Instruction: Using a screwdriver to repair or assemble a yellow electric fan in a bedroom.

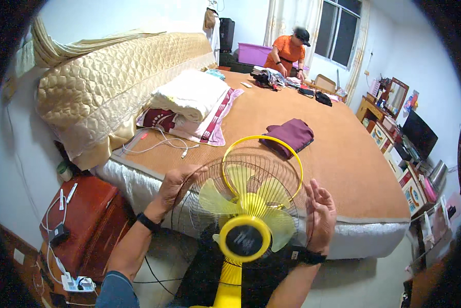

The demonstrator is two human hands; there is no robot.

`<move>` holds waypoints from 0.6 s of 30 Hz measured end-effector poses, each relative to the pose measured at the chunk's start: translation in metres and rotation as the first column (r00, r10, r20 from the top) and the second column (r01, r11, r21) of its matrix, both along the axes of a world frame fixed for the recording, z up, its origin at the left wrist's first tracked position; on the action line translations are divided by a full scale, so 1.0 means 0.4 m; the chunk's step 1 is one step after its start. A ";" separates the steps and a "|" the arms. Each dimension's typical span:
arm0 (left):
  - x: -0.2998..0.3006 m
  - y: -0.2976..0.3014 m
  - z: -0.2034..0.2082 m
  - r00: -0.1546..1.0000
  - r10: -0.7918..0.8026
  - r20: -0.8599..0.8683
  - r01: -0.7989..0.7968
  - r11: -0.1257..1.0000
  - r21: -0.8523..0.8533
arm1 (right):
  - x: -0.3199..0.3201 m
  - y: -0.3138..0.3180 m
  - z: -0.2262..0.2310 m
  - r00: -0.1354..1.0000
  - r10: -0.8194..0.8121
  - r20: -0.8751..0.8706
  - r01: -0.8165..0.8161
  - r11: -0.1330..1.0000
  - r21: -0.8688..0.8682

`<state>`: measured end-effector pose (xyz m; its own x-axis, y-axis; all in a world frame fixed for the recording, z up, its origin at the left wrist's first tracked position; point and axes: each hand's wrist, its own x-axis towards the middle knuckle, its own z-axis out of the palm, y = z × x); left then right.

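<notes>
Between my hands is a yellow electric fan (245, 218), with pale translucent blades and a dark round centre. My left hand (176, 185) is closed around the left edge of its round wire guard (210, 169). At the opposite edge, my right hand (320, 210) grips the guard with its fingers partly curled. A yellow ring (261, 137) shows behind the guard, its upper arc rising above the wires in front of the bed. Below the centre runs the yellow stand (230, 280); its base is cut off by the lower edge.
A bed (343, 169) with a brown mat carries a folded maroon cloth (292, 134), a white quilt (192, 92) and a white cable (161, 146). Across it, a person in orange (288, 51) handles clothes (271, 77). A reddish-brown cabinet (94, 220) stands at left.
</notes>
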<state>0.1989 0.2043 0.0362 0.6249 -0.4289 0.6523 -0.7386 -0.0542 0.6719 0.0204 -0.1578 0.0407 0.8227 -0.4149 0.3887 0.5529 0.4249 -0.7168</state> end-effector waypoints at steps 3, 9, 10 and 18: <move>-0.015 -0.005 0.001 0.999 0.019 -0.031 -0.016 0.995 0.098 | -0.003 0.030 0.019 0.990 -0.039 -0.133 0.037 0.999 -0.016; -0.087 -0.036 -0.013 0.906 0.061 -0.419 -0.106 0.991 -0.084 | -0.060 0.098 0.078 0.943 0.252 -0.216 -0.252 0.967 0.028; -0.080 -0.035 -0.034 0.898 0.048 -0.438 -0.128 0.979 -0.157 | -0.065 0.100 0.079 0.936 0.188 -0.298 -0.243 0.956 -0.163; -0.127 0.029 -0.085 0.809 -0.166 -0.564 -0.164 0.857 -0.488 | -0.077 0.085 0.008 0.953 0.096 -0.289 -0.104 0.995 -0.012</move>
<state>0.1481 0.2158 0.0022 0.9441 -0.1540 0.2916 -0.2092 0.4037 0.8907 -0.0106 -0.1240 0.0438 0.9379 -0.3176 0.1395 0.2777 0.4464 -0.8507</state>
